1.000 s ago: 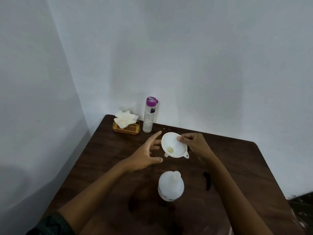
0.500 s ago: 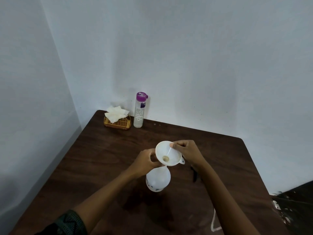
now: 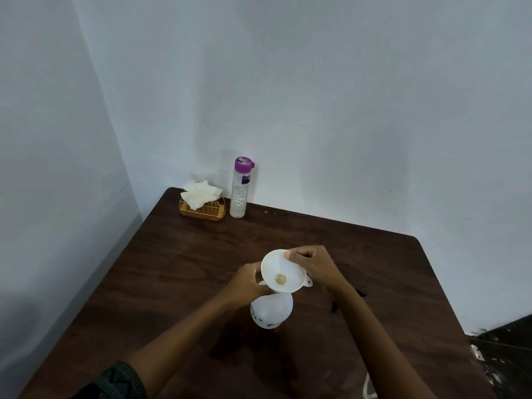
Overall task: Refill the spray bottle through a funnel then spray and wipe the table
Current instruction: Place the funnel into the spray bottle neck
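Grip first: right hand (image 3: 315,269) pinches the far rim of the funnel (image 3: 283,272), thumb tip inside the bowl, other fingers curled behind it, so that grip is clamped on the funnel. Left hand (image 3: 244,283) is curled in under the funnel's left side, round the neck of the spray bottle (image 3: 272,311) as far as I can see; the funnel bowl hides the exact contact. Spray bottle stands upright on the tabletop (image 3: 187,269), near the middle, w/ no sprayer head on it. Funnel sits right over its neck, bowl up & tilted a bit toward the camera. Spout is prob. in the neck but hidden, can't confirm.

Progress, my read: early. Sprayer off, funnel being seated, that's abt it. Funnel bowl looks dry, nothing pouring. Water bottle (image 3: 240,188) w/ purple cap stands at the back left of the tabletop, cap on, well apart from both hands. Napkins (image 3: 200,192) sit in a wire holder (image 3: 203,210) just beside it, untouched. Dark object (image 3: 335,306) lies by the right forearm, partly hidden; maybe the sprayer head, can't tell.

Left to do: uncap & pour, pull funnel, refit sprayer, spray, wipe.
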A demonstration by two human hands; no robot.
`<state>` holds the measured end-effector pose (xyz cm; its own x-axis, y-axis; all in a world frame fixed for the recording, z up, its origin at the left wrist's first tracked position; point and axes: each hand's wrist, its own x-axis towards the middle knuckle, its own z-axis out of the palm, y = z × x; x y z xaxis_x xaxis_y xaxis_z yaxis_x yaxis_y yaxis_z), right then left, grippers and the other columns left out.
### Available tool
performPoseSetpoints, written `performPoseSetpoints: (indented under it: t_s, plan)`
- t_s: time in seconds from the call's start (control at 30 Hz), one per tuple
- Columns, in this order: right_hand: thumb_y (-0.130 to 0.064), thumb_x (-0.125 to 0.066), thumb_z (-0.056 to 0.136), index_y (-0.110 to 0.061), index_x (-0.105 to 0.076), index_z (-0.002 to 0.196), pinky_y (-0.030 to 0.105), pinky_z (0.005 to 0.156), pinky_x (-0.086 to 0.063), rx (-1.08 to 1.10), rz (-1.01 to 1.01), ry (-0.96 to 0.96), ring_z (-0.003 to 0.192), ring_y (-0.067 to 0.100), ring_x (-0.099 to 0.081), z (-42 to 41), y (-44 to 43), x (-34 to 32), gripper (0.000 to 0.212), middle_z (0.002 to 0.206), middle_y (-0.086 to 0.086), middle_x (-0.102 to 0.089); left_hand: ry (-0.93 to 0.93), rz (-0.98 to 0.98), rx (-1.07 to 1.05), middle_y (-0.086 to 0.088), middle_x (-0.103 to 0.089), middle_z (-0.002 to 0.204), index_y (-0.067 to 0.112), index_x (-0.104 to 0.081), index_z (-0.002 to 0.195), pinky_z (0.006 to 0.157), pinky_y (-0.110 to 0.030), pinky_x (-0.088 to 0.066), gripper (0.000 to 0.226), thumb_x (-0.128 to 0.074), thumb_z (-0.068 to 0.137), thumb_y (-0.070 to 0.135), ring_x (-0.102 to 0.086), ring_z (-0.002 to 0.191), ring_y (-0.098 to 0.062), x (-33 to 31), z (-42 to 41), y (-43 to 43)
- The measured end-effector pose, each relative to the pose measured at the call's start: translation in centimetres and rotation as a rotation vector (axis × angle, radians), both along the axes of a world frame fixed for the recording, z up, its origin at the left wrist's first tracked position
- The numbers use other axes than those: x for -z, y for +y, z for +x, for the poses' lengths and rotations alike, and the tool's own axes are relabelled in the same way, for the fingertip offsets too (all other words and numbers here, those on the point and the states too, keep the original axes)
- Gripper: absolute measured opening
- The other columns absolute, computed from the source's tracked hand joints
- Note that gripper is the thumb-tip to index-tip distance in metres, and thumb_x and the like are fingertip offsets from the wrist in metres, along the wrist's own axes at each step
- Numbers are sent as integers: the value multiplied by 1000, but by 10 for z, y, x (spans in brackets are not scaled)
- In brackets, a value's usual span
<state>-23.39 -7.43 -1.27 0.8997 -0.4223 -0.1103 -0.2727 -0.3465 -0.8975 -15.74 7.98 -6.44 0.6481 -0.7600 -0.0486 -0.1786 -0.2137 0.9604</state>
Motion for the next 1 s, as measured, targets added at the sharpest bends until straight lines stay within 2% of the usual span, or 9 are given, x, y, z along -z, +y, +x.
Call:
performPoseSetpoints:
  t_s: [0.13, 0.2, 0.27, 0.33, 0.43, 0.53, 0.67, 0.87, 1.0]
  plan:
    - [-17, -58, 90, -6, -70, 101, 13, 65, -52, -5, 27, 12, 82, 12, -64, -1, 4, -2, 20, 98, 4, -69, 45, 15, 17, -2, -65, 116, 10, -60, 119, 91, -29, -52, 49, -79, 73, 13, -62, 109, -17, 4, 1, 2]
    - [-24, -53, 93, -11, -68, 105, 15, 70, -51, 22, 26, 17, 87, 10, -63, -6, 5, -6, 24, 96, -5, -67, 48, 11, 6, 0, -65, 116, 16, -60, 119, 93, -33, -52, 51, -81, 72, 18, -61, 110, -18, 5, 1, 4]
    - [-26, -50, 94, -13, -66, 108, 15, 67, -51, 113, 31, 23, 81, 6, -62, -16, 3, -11, 25, 92, -8, -66, 48, 1, 2, 3, -64, 119, 22, -57, 121, 93, -29, -51, 55, -81, 70, 22, -60, 112, -14, 4, 1, 7]
    - [-24, -52, 93, -15, -66, 105, 18, 60, -54, 185, 68, 39, 73, 9, -65, -32, 3, -13, 20, 90, -2, -68, 64, -15, 3, 11, -62, 118, 28, -54, 120, 89, -18, -50, 57, -81, 71, 19, -58, 111, -8, 2, 2, 10]
    - [-18, -60, 89, -16, -67, 102, 27, 60, -57, 183, 260, 44, 73, 19, -70, -53, 9, -12, 15, 92, 7, -72, 52, -24, -4, 16, -60, 115, 29, -52, 119, 83, -9, -48, 56, -80, 72, 17, -58, 109, -3, -3, 1, 10]
    - [-6, -63, 85, -10, -67, 105, 30, 61, -59, 174, 345, -9, 75, 24, -71, -57, 13, -11, 21, 94, 12, -72, 30, -8, -42, 6, -64, 110, 22, -58, 115, 75, -6, -48, 47, -79, 73, 14, -62, 102, -9, -3, -3, 4]
    - [1, -61, 85, -5, -69, 104, 21, 55, -55, 202, 265, -46, 65, 11, -67, -48, 12, -14, 22, 94, 9, -72, 51, 65, -19, -15, -67, 110, 2, -62, 111, 67, -9, -48, 38, -71, 75, -6, -63, 104, -26, -1, -5, 0]
    - [-1, -60, 85, -6, -69, 104, 21, 60, -56, 245, 240, -67, 70, 9, -68, -43, 10, -9, 21, 93, 1, -72, 85, -21, 2, 6, -61, 102, 11, -60, 112, 68, -2, -46, 39, -72, 77, 0, -61, 85, 5, -9, -6, -2]
    - [-3, -61, 85, -8, -69, 104, 22, 60, -56, 267, 235, -69, 74, 10, -68, -44, 11, -8, 20, 95, 0, -71, 99, -27, 75, 4, -62, 111, 19, -56, 116, 74, -6, -49, 46, -74, 76, 4, -61, 92, 3, -8, 0, -2]
